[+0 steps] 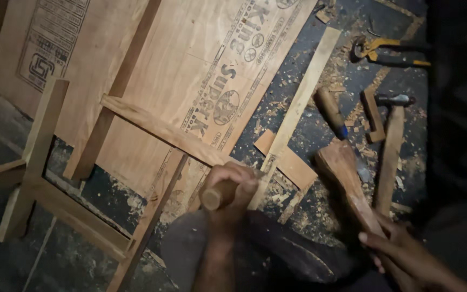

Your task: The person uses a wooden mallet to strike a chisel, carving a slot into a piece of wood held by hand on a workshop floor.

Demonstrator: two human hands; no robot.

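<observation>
Left hand (228,186) fisted tight round a wooden tool handle (214,196), butt end pointing at camera; blade end hidden behind the fingers, likely a chisel, can't confirm. Handle sits low centre, right at the near end of a long thin wood strip (298,103) running up-right across the floor (298,227). Right hand (393,246) at lower right, fingers wrapped round the shaft of a wooden mallet (347,178), chunky head angled up-left, well apart from the left hand. Mallet head just right of a small flat wood offcut (290,159). Big plywood sheet (190,70) upper left, slatted wooden frame (82,178) lying over it. Further right on the floor: hammer (391,146) with pale handle, loose chisel (331,111) with a blue band, yellow-handled pliers (387,51). Wood chips scattered all round. Scene dim.
</observation>
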